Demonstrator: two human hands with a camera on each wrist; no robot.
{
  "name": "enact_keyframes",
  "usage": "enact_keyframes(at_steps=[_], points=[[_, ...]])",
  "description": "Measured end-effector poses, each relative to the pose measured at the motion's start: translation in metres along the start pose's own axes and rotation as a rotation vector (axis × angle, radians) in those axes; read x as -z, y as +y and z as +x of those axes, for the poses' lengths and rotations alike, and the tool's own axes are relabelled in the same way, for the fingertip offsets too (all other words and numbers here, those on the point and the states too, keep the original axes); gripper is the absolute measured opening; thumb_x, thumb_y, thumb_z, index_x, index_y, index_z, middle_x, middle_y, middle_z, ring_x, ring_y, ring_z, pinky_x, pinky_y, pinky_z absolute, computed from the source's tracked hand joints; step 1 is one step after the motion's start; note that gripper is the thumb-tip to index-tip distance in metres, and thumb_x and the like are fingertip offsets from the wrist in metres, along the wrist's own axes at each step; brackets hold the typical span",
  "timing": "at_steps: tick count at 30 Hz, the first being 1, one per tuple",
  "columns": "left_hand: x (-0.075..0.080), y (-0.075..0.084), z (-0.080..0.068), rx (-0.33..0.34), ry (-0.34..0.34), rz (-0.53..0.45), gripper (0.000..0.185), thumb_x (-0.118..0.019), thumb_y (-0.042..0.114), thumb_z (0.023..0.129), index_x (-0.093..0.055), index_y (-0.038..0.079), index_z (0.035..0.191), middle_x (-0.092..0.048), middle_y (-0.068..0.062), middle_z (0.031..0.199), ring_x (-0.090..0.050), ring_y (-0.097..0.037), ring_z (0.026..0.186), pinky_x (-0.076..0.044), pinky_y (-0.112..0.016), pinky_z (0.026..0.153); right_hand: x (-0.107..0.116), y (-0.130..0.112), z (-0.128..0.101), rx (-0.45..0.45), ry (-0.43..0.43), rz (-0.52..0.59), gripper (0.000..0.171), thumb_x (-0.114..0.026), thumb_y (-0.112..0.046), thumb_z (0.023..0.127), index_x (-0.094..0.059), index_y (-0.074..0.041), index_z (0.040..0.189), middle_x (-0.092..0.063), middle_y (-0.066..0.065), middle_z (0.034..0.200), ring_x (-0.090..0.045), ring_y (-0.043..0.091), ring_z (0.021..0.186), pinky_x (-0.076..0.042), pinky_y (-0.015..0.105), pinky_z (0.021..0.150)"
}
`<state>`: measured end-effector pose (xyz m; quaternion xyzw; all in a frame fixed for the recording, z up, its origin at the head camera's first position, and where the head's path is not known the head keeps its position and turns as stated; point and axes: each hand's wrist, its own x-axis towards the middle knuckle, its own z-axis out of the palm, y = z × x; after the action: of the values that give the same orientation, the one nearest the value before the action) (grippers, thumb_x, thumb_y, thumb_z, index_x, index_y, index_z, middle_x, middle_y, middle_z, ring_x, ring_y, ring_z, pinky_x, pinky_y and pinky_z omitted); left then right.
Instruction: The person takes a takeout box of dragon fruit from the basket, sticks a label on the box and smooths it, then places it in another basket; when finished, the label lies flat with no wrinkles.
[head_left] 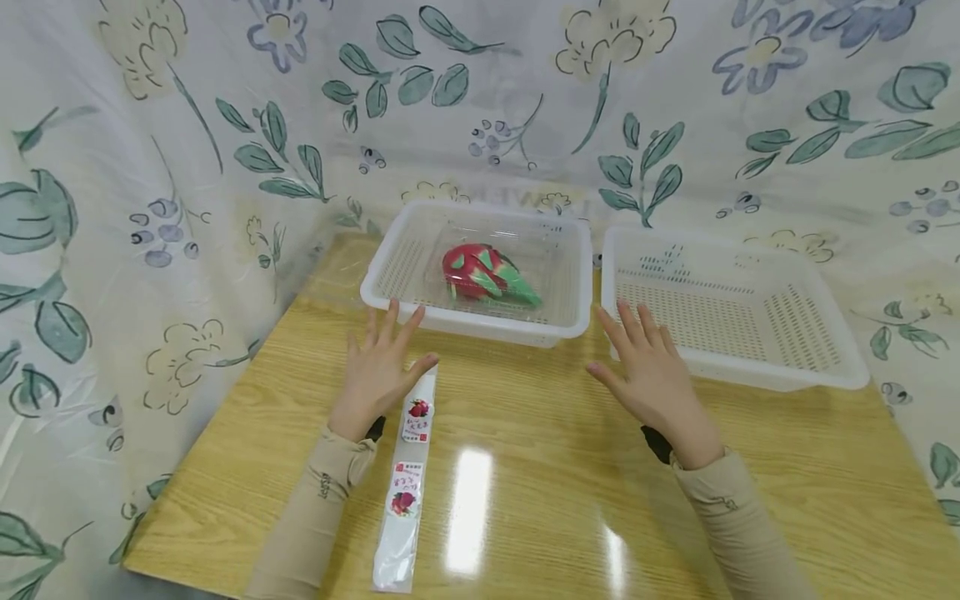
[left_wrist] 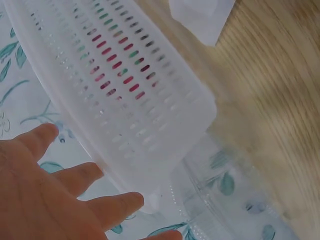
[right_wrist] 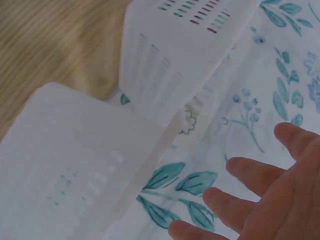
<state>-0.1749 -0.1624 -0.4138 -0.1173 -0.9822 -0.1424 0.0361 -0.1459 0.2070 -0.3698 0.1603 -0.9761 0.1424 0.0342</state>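
Observation:
My left hand [head_left: 378,362] is spread with straight fingers at the front left of a white plastic basket [head_left: 476,323]. In that basket lies a clear plastic box [head_left: 551,250] with a red and green dragon fruit [head_left: 480,271] inside. My right hand [head_left: 648,375] is also spread, its fingertips near the front left of a second white basket [head_left: 772,375], and it holds nothing. Beside the left hand, a strip of stickers [head_left: 408,450] printed with dragon fruit pictures runs along the table. Through the slots of the left basket [left_wrist: 115,65], red and green show in the left wrist view.
Clear plastic packaging [head_left: 337,267] stands at the table's back left, beside the left basket. A flowered cloth [head_left: 517,108] hangs behind both baskets and down the left side. The wooden table [head_left: 540,467] reflects bright light near its front.

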Motion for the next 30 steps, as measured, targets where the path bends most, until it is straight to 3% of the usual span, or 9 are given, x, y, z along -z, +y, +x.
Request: enact_keyframes(at_steps=[6,14,16,23,27,30], points=[[-0.004,0.002,0.006,0.033,0.010,-0.012,0.081,-0.019,0.077,0.091,-0.013,0.030,0.156,0.002,-0.015,0.164,-0.002,-0.055,0.144,-0.009,-0.078,0.108,-0.002,-0.012,0.034,0.021,-0.037,0.081,0.075,-0.030,-0.065,0.097,-0.008,-0.027,0.157,-0.007,0.015,0.164,-0.002,0.042,0.150,-0.009,0.064,0.118],[-0.015,0.012,0.012,0.110,0.108,-0.117,0.092,-0.008,0.081,0.086,-0.027,0.023,0.154,-0.005,-0.019,0.163,0.002,-0.056,0.143,-0.008,-0.078,0.108,0.001,-0.033,0.081,0.054,-0.087,0.225,0.081,-0.020,-0.074,0.092,-0.010,-0.026,0.157,-0.007,0.010,0.165,-0.005,0.038,0.151,-0.022,0.067,0.113],[-0.018,0.015,0.015,0.124,0.139,-0.139,0.090,-0.010,0.080,0.087,-0.030,0.021,0.153,-0.006,-0.020,0.163,0.001,-0.057,0.143,-0.009,-0.079,0.107,0.002,-0.037,0.092,0.059,-0.098,0.254,0.084,-0.018,-0.076,0.091,-0.009,-0.025,0.157,-0.008,0.011,0.164,-0.006,0.038,0.151,-0.020,0.065,0.115],[-0.024,0.021,0.025,0.161,0.169,-0.192,0.064,-0.041,0.056,0.098,-0.032,0.021,0.151,-0.005,-0.019,0.163,-0.009,-0.058,0.142,-0.012,-0.078,0.107,0.002,-0.039,0.129,0.059,-0.150,0.369,0.083,-0.014,-0.072,0.093,-0.008,-0.019,0.157,-0.010,0.013,0.164,-0.010,0.037,0.150,-0.014,0.056,0.121],[-0.023,0.024,0.030,0.172,0.165,-0.233,0.064,-0.036,0.057,0.099,-0.032,0.020,0.151,-0.002,-0.017,0.164,-0.014,-0.057,0.142,-0.012,-0.078,0.108,0.003,-0.039,0.149,-0.003,-0.211,0.502,0.073,-0.016,-0.063,0.099,-0.003,-0.020,0.157,-0.009,0.010,0.164,-0.011,0.036,0.150,-0.014,0.055,0.121],[-0.022,0.027,0.032,0.180,0.167,-0.249,0.067,-0.031,0.061,0.099,-0.032,0.019,0.151,-0.003,-0.017,0.164,-0.019,-0.058,0.140,-0.014,-0.078,0.107,0.003,-0.036,0.163,-0.057,-0.239,0.594,0.070,-0.013,-0.057,0.102,0.001,-0.017,0.157,-0.002,0.011,0.165,-0.004,0.034,0.151,-0.009,0.053,0.123]])
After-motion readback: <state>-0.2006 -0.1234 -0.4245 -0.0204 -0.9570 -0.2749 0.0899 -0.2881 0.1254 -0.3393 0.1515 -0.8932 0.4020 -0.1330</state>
